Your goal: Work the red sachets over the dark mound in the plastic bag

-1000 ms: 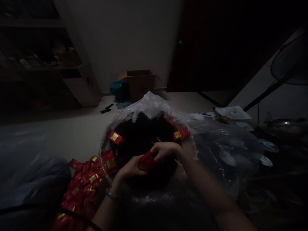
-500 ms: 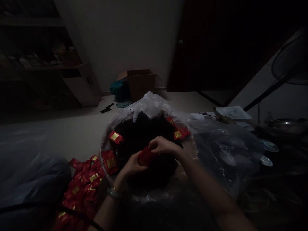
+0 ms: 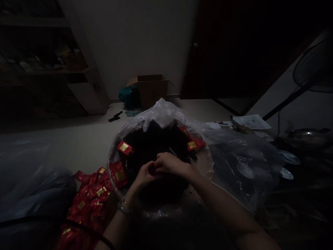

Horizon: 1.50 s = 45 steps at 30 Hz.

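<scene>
My left hand (image 3: 144,175) is closed around a small red packet (image 3: 151,168), of which only a dark red sliver shows. Curled over the same packet, my right hand (image 3: 171,164) meets the left one, and its fingertips are hidden. Both hands are above a heap of loose black bits (image 3: 140,142), like tea leaves, in a large clear plastic bag (image 3: 162,108). A thin shiny stick (image 3: 172,152) shows just behind my right hand; whether I hold it cannot be made out. Red packets with gold labels lie at the bag's left side (image 3: 125,148) and right side (image 3: 195,144).
A pile of red packets (image 3: 90,198) lies at lower left beside a grey plastic bag (image 3: 36,184). More clear plastic (image 3: 241,159) spreads to the right. Beyond are an open cardboard box (image 3: 153,91), a teal bag (image 3: 129,97), shelves (image 3: 47,73) and a fan (image 3: 314,66).
My right hand has turned and come down over the packet, closer to my left hand. The packet is now mostly covered, and the thin shiny stick has come into sight.
</scene>
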{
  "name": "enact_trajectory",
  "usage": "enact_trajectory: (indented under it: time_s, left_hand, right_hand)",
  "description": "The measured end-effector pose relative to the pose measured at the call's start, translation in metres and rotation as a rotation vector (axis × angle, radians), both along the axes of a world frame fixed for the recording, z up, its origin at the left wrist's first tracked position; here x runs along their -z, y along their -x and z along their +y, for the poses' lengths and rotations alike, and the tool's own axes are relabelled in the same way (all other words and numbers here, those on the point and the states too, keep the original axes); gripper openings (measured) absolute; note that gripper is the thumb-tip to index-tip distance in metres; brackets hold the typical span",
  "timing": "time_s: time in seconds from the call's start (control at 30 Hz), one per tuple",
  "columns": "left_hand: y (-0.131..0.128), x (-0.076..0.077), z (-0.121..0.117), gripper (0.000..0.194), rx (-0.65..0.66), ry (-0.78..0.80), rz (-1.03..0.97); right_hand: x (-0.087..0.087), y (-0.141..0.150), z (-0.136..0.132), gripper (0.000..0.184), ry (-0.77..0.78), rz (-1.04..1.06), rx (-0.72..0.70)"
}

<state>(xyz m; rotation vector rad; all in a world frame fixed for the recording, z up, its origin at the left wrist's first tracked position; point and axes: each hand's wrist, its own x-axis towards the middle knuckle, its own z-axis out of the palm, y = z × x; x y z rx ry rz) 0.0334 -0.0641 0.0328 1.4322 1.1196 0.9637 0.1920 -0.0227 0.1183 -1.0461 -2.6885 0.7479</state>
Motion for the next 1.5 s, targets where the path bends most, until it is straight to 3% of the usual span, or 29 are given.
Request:
enact_trajectory:
  time_s: [0.17,0.27,0.33,0.4,0.53,0.63,0.7,0.8,0.9,1.03,1.13,1.2,1.33,1.5]
  left_hand:
    - [0.006,-0.007,-0.006,0.045,-0.030,-0.036,0.011]
    - [0.011,-0.007,-0.006,0.051,-0.074,-0.104,0.057]
    - [0.014,-0.006,-0.006,0.050,-0.079,-0.138,0.106]
    - [0.017,-0.007,-0.006,0.046,-0.075,-0.177,0.164]
    - [0.023,-0.012,-0.008,0.025,0.001,-0.314,0.323]
    - [0.028,-0.020,-0.008,0.014,0.082,-0.388,0.539]
    - [0.030,-0.027,-0.007,0.013,0.131,-0.434,0.725]
    - [0.029,-0.037,-0.005,0.018,0.205,-0.505,0.949]
    - [0.027,-0.042,-0.005,0.015,0.271,-0.505,1.025]
    - [0.026,-0.039,-0.010,0.008,0.231,-0.431,0.930]
    - [0.025,-0.035,-0.013,0.010,0.161,-0.335,0.698]
    - [0.025,-0.033,-0.012,0.018,0.086,-0.260,0.500]
    - [0.023,-0.034,-0.006,0.043,-0.127,-0.100,0.220]
    - [0.017,-0.036,-0.002,0.020,-0.174,0.087,0.088]
  right_hand:
    - [-0.009,-0.003,0.001,0.010,0.105,0.137,0.032]
    - [-0.010,-0.011,0.010,0.011,0.172,0.296,0.217]
    - [-0.006,-0.017,0.016,0.013,0.186,0.380,0.384]
    - [0.002,-0.022,0.020,0.014,0.195,0.379,0.459]
    - [0.014,-0.025,0.012,0.021,0.155,0.268,0.340]
    - [0.013,-0.021,-0.002,0.020,0.061,0.247,0.158]
    - [0.010,-0.017,-0.011,0.020,0.020,0.111,0.039]
    - [0.006,-0.011,-0.019,0.022,-0.048,-0.146,0.004]
    - [0.007,-0.007,-0.023,0.020,-0.100,-0.229,0.000]
    - [0.012,-0.008,-0.025,0.020,-0.064,-0.238,0.032]
    - [0.016,-0.011,-0.024,0.015,-0.027,-0.132,0.051]
    - [0.020,-0.012,-0.022,0.011,0.027,0.032,0.105]
    - [0.031,-0.013,-0.015,0.032,0.235,0.476,0.335]
    - [0.036,-0.015,-0.012,0.009,0.499,0.609,0.485]
